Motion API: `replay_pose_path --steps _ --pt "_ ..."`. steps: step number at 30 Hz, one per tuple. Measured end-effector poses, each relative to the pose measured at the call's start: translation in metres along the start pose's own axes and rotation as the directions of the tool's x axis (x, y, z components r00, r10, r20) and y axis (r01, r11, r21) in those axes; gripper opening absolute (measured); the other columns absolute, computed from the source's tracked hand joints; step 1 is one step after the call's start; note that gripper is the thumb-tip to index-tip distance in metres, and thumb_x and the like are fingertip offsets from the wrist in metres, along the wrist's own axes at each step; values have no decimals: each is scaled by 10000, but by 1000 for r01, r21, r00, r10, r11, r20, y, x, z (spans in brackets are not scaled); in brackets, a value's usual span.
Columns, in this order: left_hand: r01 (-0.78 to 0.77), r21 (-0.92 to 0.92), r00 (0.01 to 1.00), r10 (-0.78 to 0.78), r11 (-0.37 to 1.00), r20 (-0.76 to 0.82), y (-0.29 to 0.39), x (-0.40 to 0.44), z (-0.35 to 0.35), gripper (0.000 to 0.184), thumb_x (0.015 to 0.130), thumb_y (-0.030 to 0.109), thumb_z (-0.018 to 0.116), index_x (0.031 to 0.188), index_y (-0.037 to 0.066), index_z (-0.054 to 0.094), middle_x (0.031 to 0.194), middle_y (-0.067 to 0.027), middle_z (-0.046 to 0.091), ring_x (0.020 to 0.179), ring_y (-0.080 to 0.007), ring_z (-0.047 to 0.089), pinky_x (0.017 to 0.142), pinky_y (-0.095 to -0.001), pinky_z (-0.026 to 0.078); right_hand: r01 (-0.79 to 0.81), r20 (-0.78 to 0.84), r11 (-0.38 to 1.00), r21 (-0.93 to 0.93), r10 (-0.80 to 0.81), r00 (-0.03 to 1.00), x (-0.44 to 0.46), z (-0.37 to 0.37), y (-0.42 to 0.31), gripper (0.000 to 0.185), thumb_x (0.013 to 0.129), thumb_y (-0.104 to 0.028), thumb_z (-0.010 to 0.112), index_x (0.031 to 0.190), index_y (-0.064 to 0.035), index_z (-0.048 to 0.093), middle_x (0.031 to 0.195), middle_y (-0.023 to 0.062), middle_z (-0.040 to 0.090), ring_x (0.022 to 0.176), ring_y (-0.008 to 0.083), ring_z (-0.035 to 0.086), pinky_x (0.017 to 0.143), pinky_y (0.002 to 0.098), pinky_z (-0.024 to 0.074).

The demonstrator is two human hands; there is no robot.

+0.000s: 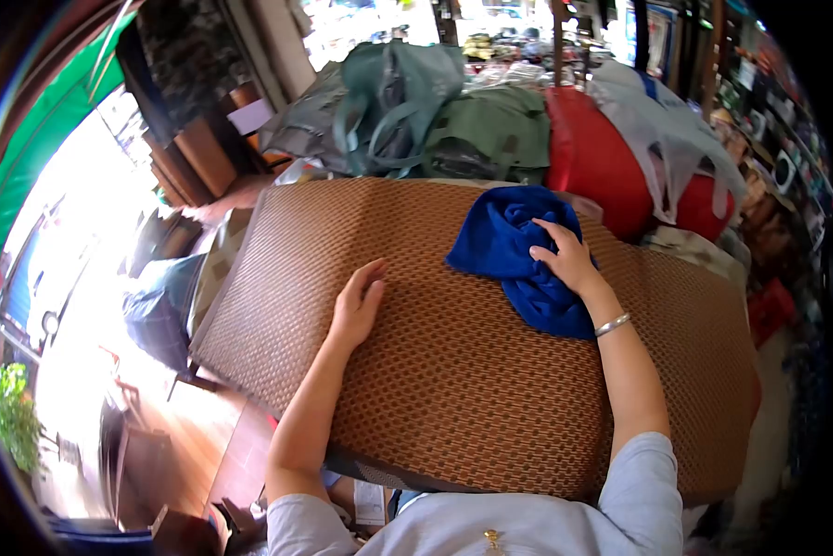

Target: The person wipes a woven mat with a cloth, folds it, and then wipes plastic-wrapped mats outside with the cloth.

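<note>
Shirt beside mat; right hand half-spread on bunched cloth, likely steadying it; left hand loosely uncurled, empty.

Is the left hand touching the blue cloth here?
Apart. The head view shows a stretch of bare woven mat between the left hand and the nearest edge of the blue cloth.

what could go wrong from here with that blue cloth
The blue cloth is bunched up, so folds may tangle or set as creases. It lies near the mat's far edge, so a push might shove it into the red bundle. The bracelet by the right hand could snag it.
</note>
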State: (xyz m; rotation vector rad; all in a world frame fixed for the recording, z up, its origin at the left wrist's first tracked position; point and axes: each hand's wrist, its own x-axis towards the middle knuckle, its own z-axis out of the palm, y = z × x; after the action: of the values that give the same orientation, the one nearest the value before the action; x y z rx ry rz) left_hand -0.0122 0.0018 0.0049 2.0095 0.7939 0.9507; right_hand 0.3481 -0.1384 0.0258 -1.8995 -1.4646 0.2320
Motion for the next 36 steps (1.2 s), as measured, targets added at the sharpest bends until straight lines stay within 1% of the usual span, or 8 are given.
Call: replay_pose_path --steps 5,8,13,17,20,24,29,36 --pt "80 10 996 -80 997 36 8 -1 1 404 1004 192 506 1378 43 470 1341 -148 549 1256 -249 513 1029 -365 429 17 36 992 124 -22 999 -78 -33 10 613 859 -373 612 1393 -117 453 1382 194 469 1304 349 427 1102 435 301" --pt "81 33 995 -83 996 63 11 1 3 406 1003 195 500 1379 44 468 1346 -156 541 1258 -262 510 1041 -379 422 123 154 990 71 -132 979 -134 -38 -32 650 803 -393 633 1380 -143 468 1410 212 427 1336 402 361 1093 582 210" --pt "37 11 999 -37 999 32 6 3 4 385 978 140 492 1347 30 502 1306 -156 574 1229 -253 538 1042 -367 418 452 468 873 181 -481 741 -158 -20 -104 614 799 -358 660 1370 -201 501 1283 224 530 1352 357 382 1107 635 165" --pt "19 -6 1000 -19 1000 13 2 1 1 384 970 120 488 1341 22 507 1296 -158 582 1222 -246 545 1044 -361 415 457 518 821 341 -570 638 -116 20 -113 611 791 -357 671 1357 -180 523 1323 212 516 1355 355 383 1108 621 175" --pt "33 -45 999 -32 998 24 3 0 1 399 998 157 458 1363 -5 465 1322 -171 547 1245 -254 514 1075 -376 390 410 484 894 182 -444 754 -59 28 -95 591 812 -363 660 1356 -179 519 1378 210 485 1324 363 407 1098 606 200" --pt "32 1 999 -32 999 33 6 -1 0 405 1001 175 465 1367 2 464 1329 -169 545 1247 -261 516 1070 -379 396 217 101 975 -38 -212 972 -2 12 -27 564 805 -453 635 1292 -176 576 1275 130 591 1240 289 508 1068 595 247" --pt "57 34 998 -58 998 19 11 -2 1 384 991 181 503 1338 18 505 1298 -158 577 1222 -254 542 1027 -363 433 -95 -38 792 603 148 988 -37 -27 50 670 903 -395 612 1419 -16 413 1391 168 489 1281 238 464 1098 322 319" --pt "-11 139 998 3 990 59 4 2 4 401 991 249 506 1329 33 522 1267 -157 589 1174 -274 561 1000 -384 444 -184 63 863 470 175 983 -187 -42 9 673 882 -339 572 1453 -56 357 1462 184 381 1383 315 337 1150 405 235"
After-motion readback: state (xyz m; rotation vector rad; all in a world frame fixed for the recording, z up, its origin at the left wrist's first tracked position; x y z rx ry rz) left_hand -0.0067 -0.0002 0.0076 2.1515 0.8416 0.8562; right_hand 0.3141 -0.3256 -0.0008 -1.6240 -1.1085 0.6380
